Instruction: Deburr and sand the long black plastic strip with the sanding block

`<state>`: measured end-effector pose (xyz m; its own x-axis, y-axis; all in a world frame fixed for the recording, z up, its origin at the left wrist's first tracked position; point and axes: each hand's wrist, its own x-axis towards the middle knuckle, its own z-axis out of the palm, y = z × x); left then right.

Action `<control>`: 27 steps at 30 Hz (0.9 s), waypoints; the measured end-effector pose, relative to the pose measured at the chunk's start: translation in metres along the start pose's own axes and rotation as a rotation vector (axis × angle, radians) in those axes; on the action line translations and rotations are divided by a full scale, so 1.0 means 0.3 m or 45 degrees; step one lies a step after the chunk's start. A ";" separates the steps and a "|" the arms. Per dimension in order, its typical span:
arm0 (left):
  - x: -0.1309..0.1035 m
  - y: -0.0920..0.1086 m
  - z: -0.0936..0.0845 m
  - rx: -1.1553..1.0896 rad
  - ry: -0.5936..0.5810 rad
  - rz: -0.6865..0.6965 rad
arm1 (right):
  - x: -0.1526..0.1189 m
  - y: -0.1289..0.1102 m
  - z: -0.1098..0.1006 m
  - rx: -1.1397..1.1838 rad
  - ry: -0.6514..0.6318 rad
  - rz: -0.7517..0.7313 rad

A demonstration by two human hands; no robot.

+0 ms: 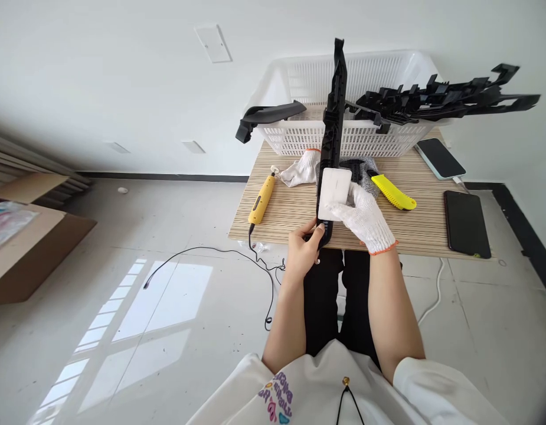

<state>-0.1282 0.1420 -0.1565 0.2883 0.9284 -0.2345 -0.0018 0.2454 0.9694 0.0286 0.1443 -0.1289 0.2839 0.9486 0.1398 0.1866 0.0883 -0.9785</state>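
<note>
My bare left hand [304,250] grips the near end of a long black plastic trim piece [333,130], which points away from me with its far end over the basket. In a white knit glove with an orange cuff, my right hand [363,217] holds a white rectangular block [335,193] against or just over the trim piece's near part. The block covers that stretch of the trim. Right of it lies a yellow-handled utility knife [394,192]. To the left is a yellow corded pen-like tool [262,199] with a pale round tip.
A white plastic basket [290,140] at the back of the wooden table [285,221] holds several black trim pieces [432,101], some jutting past its sides. Another white glove [304,168], a phone on a cable [440,158] and a dark phone [467,224] lie around. A black cord [211,248] trails over the floor.
</note>
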 end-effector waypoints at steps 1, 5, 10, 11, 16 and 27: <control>0.000 0.000 0.000 -0.001 -0.002 0.002 | 0.001 -0.001 0.002 -0.003 0.058 -0.002; 0.000 0.003 -0.001 0.000 -0.008 0.004 | 0.007 -0.013 0.003 0.045 0.220 0.020; -0.001 0.004 -0.001 -0.005 -0.002 -0.003 | 0.004 -0.030 -0.005 0.117 0.182 0.086; -0.001 0.004 -0.001 -0.003 0.000 0.001 | 0.003 -0.033 -0.005 0.129 0.213 0.102; 0.001 0.001 -0.001 0.000 0.002 -0.006 | 0.009 -0.045 0.004 0.190 0.132 0.221; -0.001 0.005 -0.007 0.018 -0.020 -0.015 | 0.006 -0.052 -0.015 0.236 0.100 0.298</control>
<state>-0.1302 0.1429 -0.1551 0.3034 0.9209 -0.2448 0.0148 0.2523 0.9675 0.0305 0.1431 -0.1128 0.3723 0.9239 -0.0881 -0.0651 -0.0687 -0.9955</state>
